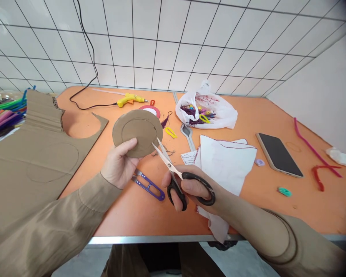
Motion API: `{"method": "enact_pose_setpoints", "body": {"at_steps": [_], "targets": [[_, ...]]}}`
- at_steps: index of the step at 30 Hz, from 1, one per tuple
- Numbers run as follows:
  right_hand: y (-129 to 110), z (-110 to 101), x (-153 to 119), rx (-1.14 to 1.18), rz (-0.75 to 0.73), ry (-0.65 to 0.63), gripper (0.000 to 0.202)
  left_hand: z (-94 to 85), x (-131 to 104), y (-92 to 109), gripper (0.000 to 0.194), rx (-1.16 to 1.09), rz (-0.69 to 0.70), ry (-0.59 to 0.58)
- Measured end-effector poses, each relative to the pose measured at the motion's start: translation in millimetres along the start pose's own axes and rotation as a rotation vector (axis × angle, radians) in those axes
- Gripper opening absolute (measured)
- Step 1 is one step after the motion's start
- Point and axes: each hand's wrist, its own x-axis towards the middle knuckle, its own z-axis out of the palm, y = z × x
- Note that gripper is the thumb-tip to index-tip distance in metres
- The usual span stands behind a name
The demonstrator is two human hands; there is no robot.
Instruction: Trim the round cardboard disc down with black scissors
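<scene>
Between the thumb and fingers of my left hand [122, 161] is a round cardboard disc [140, 132], held up over the table with a smaller circle drawn inside its edge. My right hand [194, 184] grips black-handled scissors [169, 165], fingers through the loops. The blades are parted, their tips close to the disc's lower right edge; whether they touch it I cannot tell. Purple thread snips [150, 186] lie on the table below the disc. A white cloth [226, 161] with dark red stitched edging lies behind my right hand.
At left is a large cardboard sheet [31, 165] with a cut-out. A yellow glue gun [129, 100] with a black cord lies at the back. A white plastic bag [222, 113] of threads stands right of it. A phone [279, 154] and pipe cleaners [314, 146] lie at right.
</scene>
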Motion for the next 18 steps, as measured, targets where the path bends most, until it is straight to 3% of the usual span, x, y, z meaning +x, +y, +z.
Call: {"method": "enact_pose_setpoints", "body": {"at_steps": [6,13,18], "targets": [[-0.3,-1.8,0.8,-0.004,-0.028,0.003,0.039,-4.7,1.5,-1.2,0.037,0.097,-0.007,0.060],[-0.3,-3.1,-1.2,0.005,-0.048,0.013,0.041,-5.5,1.7,-3.8,0.020,0.129,0.019,0.032],[3.8,-0.4,-2.0,0.019,-0.035,-0.023,0.045,-6.0,3.0,-5.7,0.023,0.092,0.058,-0.012]]}}
